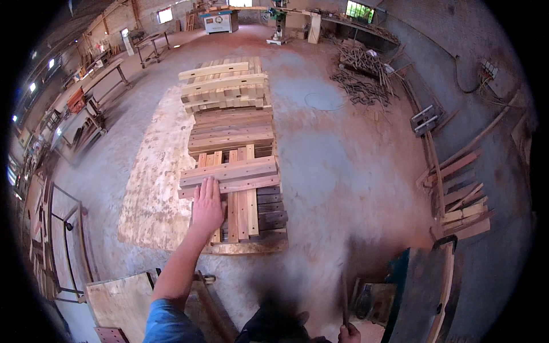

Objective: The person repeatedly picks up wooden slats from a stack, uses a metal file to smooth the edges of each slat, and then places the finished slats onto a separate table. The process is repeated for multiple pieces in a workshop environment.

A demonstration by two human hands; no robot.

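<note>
My left hand (209, 207) reaches forward over a stack of wood. Its fingers lie stretched out on a reddish drilled board (246, 182), the nearer of a pair. The other drilled board (234, 169) lies just beyond it. Both rest crosswise on several narrow light slats (242, 214), which run away from me over darker boards (271, 207). Low at the right, my right hand (349, 333) is closed around a thin, dark, upright strip (345, 291). It appears edge-on and slightly blurred, looking like a wooden slat.
Beyond are stacks of brown drilled boards (231, 128) and pale boards (226, 86), all on a worn wooden sheet (154, 188). A green-edged bench (420, 286) stands near right, and a wooden tabletop (120, 303) near left. Scrap sticks (366, 71) lie at the far right.
</note>
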